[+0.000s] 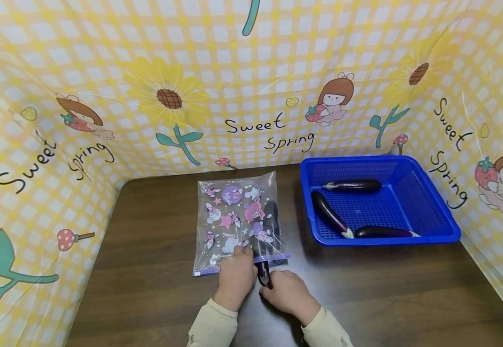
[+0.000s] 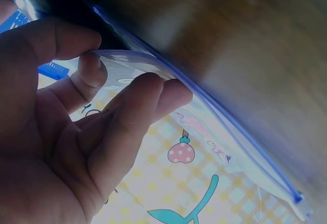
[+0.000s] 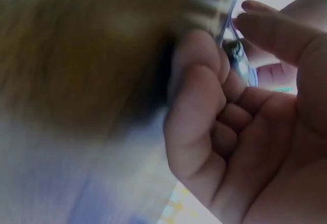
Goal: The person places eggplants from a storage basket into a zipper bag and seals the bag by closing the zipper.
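Note:
A clear zip bag (image 1: 234, 217) with pink and purple cartoon prints lies flat on the table, its purple-edged mouth toward me. My left hand (image 1: 236, 274) pinches the rim of that mouth between thumb and fingers; the left wrist view shows the purple zip strip (image 2: 219, 114) running past the fingertips. A dark purple eggplant (image 1: 263, 273) sticks partly out of the mouth, its other end inside the bag. At its near end, my right hand (image 1: 289, 295) grips it with curled fingers. Another dark eggplant (image 1: 272, 214) shows through the plastic along the bag's right side.
To the right stands a blue plastic basket (image 1: 433, 212) with perforated walls. Inside it lie three eggplants, one along the back (image 1: 355, 185), the others near the left and front walls. Yellow checked cloth (image 1: 251, 86) walls the brown wooden table (image 1: 147, 231) at the back and sides.

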{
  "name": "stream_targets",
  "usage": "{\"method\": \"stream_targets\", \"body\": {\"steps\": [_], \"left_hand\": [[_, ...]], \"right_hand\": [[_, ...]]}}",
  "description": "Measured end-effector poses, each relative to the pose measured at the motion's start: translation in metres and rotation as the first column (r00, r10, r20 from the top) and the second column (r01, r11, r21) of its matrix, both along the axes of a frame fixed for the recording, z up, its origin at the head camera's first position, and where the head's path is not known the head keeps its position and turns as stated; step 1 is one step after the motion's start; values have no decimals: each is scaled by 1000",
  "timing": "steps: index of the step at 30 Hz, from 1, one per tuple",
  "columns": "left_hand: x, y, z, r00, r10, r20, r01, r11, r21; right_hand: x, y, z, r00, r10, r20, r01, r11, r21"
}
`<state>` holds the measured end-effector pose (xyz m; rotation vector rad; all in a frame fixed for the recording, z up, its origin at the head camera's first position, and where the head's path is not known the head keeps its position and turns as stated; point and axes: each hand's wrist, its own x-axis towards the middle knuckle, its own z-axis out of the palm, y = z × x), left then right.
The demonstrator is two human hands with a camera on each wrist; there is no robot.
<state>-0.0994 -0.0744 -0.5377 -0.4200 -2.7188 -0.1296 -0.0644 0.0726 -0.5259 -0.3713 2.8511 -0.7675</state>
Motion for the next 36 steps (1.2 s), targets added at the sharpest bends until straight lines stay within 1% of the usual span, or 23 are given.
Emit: {"method": "stream_targets", "body": {"steps": [3,6,11,17,22,28,32,36], "left_hand": [[0,0,0,1000,6,12,-6,1000,-2],[1,0,1,1000,12,26,-12,1000,-7],[1,1,3,999,12,37,-12,1000,-10],[2,1,4,999,20,48,-19,1000,-11],[2,1,3,998,13,57,-12,1000,-14],[2,1,2,998,3,60,-2,1000,-23],[2,1,2,998,2,57,0,1000,-30],[2,1,4,998,5,70,-3,1000,-25]], "right_hand": [[0,4,2,999,51,9,-51,999,-7],[0,6,4,998,65,12,-64,998,-17],[-1,6,6,999,51,4,-51,998,-32],[-7,6,1,999,48,-26,-48,999,-23],[-13,7,-2,1000,25,-13,-25,1000,-15],[-19,7,-1,1000,4,11,-4,1000,-14],[-22,6,-2,1000,10,1,-10,1000,-7],[-25,6,-3,1000,4,-10,-4,1000,6]]}}
